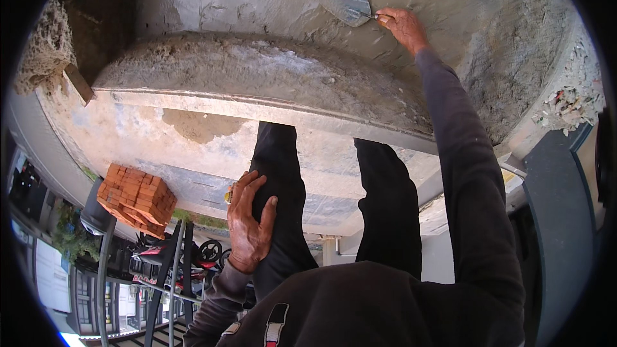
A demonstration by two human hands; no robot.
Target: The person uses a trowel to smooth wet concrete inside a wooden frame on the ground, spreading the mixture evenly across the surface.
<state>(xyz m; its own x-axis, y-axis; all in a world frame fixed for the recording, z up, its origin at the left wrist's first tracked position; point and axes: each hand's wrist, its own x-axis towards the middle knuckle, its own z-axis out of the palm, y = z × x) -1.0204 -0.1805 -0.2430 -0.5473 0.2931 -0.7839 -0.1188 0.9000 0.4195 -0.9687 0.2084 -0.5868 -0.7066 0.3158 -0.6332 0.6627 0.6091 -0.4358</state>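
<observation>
The left hand (252, 226) was parked on a black trouser leg (279, 173), lower left of centre, fingers loosely spread. Upper right, a masonry trowel (352, 10) was gripped in the right hand (405, 28). Wet mortar (257, 3) looked mostly spread up top, ridges left unsmoothed, blade held just left of the fist.

I count two hands (403, 27) of mine, one trowel (352, 10), two trouser legs (279, 196), one brick stack (136, 198), bricks too many to tally, one rubble heap (569, 106).
</observation>
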